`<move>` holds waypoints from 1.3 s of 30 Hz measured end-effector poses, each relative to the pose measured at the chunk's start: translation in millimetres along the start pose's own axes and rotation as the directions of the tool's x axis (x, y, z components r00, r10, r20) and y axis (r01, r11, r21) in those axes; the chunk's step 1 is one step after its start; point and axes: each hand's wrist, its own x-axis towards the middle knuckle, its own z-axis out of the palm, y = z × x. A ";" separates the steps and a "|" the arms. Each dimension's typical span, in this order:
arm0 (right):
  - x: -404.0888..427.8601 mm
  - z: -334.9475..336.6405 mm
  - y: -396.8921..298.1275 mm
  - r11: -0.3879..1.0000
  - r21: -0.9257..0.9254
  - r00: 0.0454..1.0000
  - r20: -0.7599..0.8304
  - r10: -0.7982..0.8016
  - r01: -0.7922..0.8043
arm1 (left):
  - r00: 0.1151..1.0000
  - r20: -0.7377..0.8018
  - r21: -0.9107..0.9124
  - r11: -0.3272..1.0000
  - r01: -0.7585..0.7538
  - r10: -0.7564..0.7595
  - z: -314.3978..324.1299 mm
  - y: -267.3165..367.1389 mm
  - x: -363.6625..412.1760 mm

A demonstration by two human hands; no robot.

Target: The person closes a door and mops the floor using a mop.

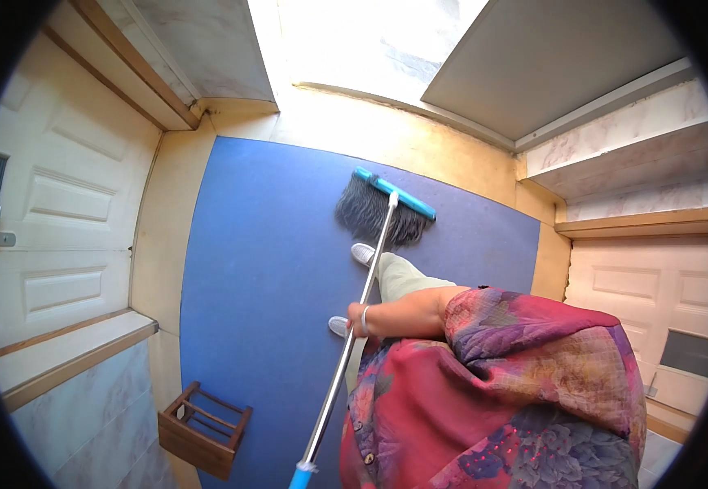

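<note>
My right hand [357, 320] is closed around the metal pole [343, 360] of a long-handled floor mop. The mop's blue head [412, 200] and shaggy dark grey fringe [369, 211] rest on the blue floor mat [256, 244], just beyond my feet. From there the pole slants down past my body to a blue section [301, 478] at the lower edge. A light band circles my right wrist. My left hand is out of view. Two light shoes [363, 253] show beside the pole, one partly behind it.
A small dark wooden stool [201, 434] lies at the mat's lower left. White panelled doors stand at left [73, 195] and right [626, 287], with raised wood-edged sills [79, 354]. At the top, a bright opening [366, 43] adjoins a grey panel [549, 67].
</note>
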 end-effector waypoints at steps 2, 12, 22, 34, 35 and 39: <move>20.0 -8.3 -46.0 0.935 0.260 0.969 -0.002 -0.248 0.240 | 1.000 0.007 -0.134 0.991 0.002 -0.001 45.6 14.0 -23.6; -77.3 -12.5 -101.0 0.833 0.378 0.743 0.396 -0.539 0.403 | 0.997 -0.009 -0.469 0.881 0.062 -0.075 128.0 -13.3 -29.9; -106.6 16.5 -30.4 0.925 0.347 0.724 0.597 -0.347 0.157 | 0.998 -0.049 -0.333 0.943 0.027 -0.046 66.2 -86.8 20.0; -19.9 -33.3 -58.0 0.802 0.580 0.944 0.322 -0.069 -0.139 | 0.896 0.069 -0.201 0.885 -0.419 0.439 93.8 -37.6 161.9; -1.3 -44.1 -68.1 0.770 0.621 0.939 0.332 -0.091 -0.145 | 0.887 -0.001 -0.323 0.839 -0.438 0.462 113.6 -23.9 171.0; 33.2 -94.7 -123.2 0.621 0.772 0.964 0.247 -0.102 -0.132 | 0.801 0.021 -0.341 0.757 -0.557 0.599 124.2 76.1 197.1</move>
